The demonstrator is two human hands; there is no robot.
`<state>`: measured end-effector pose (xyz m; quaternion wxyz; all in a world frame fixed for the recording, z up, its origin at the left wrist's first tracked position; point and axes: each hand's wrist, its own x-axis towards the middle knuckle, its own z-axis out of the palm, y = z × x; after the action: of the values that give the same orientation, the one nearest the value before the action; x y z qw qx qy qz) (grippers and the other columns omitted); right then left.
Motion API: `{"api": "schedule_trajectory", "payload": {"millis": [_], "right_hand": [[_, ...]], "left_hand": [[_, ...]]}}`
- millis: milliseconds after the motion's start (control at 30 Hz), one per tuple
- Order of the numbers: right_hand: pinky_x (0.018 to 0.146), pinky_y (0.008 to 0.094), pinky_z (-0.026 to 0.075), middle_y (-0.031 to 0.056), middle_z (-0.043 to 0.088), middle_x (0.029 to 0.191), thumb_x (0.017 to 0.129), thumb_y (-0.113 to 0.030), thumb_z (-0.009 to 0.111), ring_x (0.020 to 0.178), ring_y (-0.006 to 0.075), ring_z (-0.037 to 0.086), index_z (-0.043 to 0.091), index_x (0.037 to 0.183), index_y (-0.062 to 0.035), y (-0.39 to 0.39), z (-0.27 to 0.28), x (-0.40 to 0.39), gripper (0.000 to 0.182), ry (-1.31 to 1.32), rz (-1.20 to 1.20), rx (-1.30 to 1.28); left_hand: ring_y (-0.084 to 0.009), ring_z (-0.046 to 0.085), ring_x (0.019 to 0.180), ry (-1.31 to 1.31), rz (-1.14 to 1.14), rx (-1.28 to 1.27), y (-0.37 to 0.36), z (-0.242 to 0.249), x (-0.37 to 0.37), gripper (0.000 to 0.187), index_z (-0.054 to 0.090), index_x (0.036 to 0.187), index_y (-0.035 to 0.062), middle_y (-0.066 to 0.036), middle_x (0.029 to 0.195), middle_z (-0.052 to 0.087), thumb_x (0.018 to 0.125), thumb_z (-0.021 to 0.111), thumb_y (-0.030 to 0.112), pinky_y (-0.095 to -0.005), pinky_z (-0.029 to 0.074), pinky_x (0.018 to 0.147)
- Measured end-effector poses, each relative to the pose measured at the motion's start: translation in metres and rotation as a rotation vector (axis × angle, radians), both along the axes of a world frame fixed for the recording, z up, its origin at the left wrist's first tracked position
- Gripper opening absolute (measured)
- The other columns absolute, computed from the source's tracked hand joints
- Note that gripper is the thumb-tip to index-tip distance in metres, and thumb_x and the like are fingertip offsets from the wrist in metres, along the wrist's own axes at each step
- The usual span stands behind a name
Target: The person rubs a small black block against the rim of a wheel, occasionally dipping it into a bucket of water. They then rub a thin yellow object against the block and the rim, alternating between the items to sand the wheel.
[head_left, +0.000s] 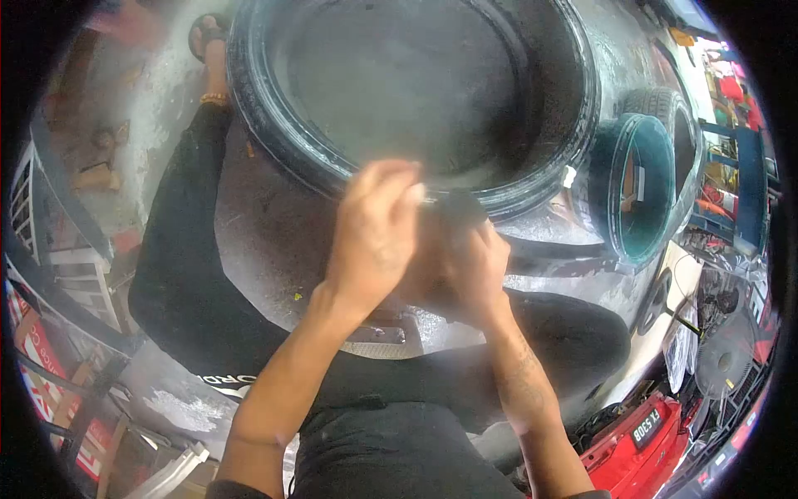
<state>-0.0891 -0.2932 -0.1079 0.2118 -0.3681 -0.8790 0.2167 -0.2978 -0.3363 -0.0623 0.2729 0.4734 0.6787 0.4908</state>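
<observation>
A large dark wheel rim, a hollow barrel with a scuffed pale lip, stands in front of me between my legs. At its near lip my left hand is closed, the thumb and fingers pinched together; what they hold, if anything, is blurred. Close beside it, my right hand grips a dark, blurred pad-like piece, which overlaps the near lip in this view. Haze hangs over the rim's inside and around both hands.
A teal wheel rim and a treaded tyre stand to the right. Lower right are a red car panel with a number plate and a fan. Metal frames and a red-and-white box line the left.
</observation>
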Motion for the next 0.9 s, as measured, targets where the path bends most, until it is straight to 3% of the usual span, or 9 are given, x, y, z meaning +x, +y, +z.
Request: {"api": "schedule_trajectory", "payload": {"millis": [33,200,367,400,500,600,767,833,900], "right_hand": [[0.085,0.0463,0.062,0.0208,0.071,0.127,0.075,-0.008,0.083,0.103,0.0407,0.075,0.068,0.129,-0.0006,0.001,0.003,-0.002,0.056,0.002,-0.001,0.005],[0.087,0.0458,0.062,0.021,0.071,0.129,0.074,-0.008,0.082,0.106,0.0404,0.075,0.067,0.134,-0.0008,-0.002,0.001,0.0,0.062,-0.036,-0.004,-0.014],[0.091,0.0449,0.062,0.0243,0.069,0.136,0.073,-0.012,0.077,0.109,0.041,0.074,0.066,0.136,0.0026,-0.002,0.002,0.0,0.066,-0.068,-0.015,-0.04],[0.09,0.045,0.062,0.0246,0.069,0.136,0.072,-0.013,0.078,0.108,0.0409,0.074,0.066,0.135,0.0033,-0.004,0.006,0.001,0.066,-0.115,-0.008,-0.087],[0.087,0.0462,0.062,0.0254,0.069,0.135,0.071,-0.013,0.078,0.107,0.0414,0.074,0.066,0.133,0.0044,-0.006,0.004,0.007,0.066,-0.139,0.006,-0.134],[0.083,0.0469,0.062,0.0238,0.07,0.128,0.07,-0.012,0.077,0.103,0.0417,0.074,0.067,0.126,0.0045,-0.001,-0.004,0.0,0.059,0.014,0.007,-0.004],[0.084,0.0448,0.062,0.0268,0.07,0.134,0.068,-0.011,0.077,0.105,0.04,0.075,0.068,0.128,0.007,-0.002,0.007,0.0,0.063,-0.141,0.006,-0.147],[0.081,0.0463,0.061,0.0237,0.071,0.127,0.07,-0.012,0.078,0.098,0.0407,0.073,0.068,0.127,0.0055,-0.004,-0.002,-0.001,0.06,0.049,-0.014,0.012],[0.08,0.0467,0.061,0.022,0.071,0.125,0.072,-0.014,0.079,0.097,0.041,0.073,0.068,0.129,0.0035,0.001,-0.005,-0.002,0.061,0.041,0.016,0.045]], "left_hand": [[-0.0308,0.076,0.103,0.015,0.023,-0.005,-0.011,0.002,-0.006,0.024,0.075,0.122,-0.0079,-0.021,0.123,0.074,0.104,0.065,0.004,-0.0351,0.059,0.093],[-0.0377,0.067,0.119,-0.011,-0.144,-0.014,-0.013,-0.003,0.018,0.028,0.075,0.126,-0.0079,-0.023,0.132,0.073,0.103,0.068,0.007,-0.0436,0.052,0.105],[-0.0396,0.07,0.109,-0.074,-0.137,-0.042,-0.034,0.018,0.035,0.026,0.075,0.123,-0.0107,-0.026,0.132,0.074,0.1,0.069,0.002,-0.0462,0.052,0.1],[-0.041,0.07,0.11,0.075,-0.195,0.02,-0.026,0.008,0.031,0.027,0.075,0.124,-0.0104,-0.026,0.131,0.074,0.1,0.069,0.001,-0.047,0.052,0.101],[-0.0416,0.071,0.11,0.05,-0.142,0.036,-0.007,-0.002,0.032,0.028,0.075,0.125,-0.0099,-0.027,0.129,0.075,0.1,0.069,0.002,-0.0461,0.052,0.101],[-0.0417,0.07,0.108,-0.044,-0.128,-0.097,-0.035,0.025,0.039,0.029,0.074,0.127,-0.01,-0.026,0.129,0.075,0.1,0.069,0.002,-0.0439,0.053,0.099],[-0.0381,0.07,0.108,0.122,-0.149,0.02,-0.005,-0.003,0.033,0.031,0.075,0.127,-0.0096,-0.025,0.13,0.075,0.098,0.071,0.001,-0.0435,0.053,0.1],[-0.0407,0.069,0.109,0.017,-0.111,-0.044,-0.034,0.018,0.043,0.027,0.075,0.123,-0.0109,-0.027,0.129,0.075,0.102,0.066,0.004,-0.0447,0.052,0.101],[-0.043,0.07,0.11,-0.035,-0.092,-0.11,-0.028,0.018,0.042,0.026,0.074,0.12,-0.0118,-0.028,0.129,0.074,0.104,0.063,0.006,-0.0459,0.052,0.101]]}}
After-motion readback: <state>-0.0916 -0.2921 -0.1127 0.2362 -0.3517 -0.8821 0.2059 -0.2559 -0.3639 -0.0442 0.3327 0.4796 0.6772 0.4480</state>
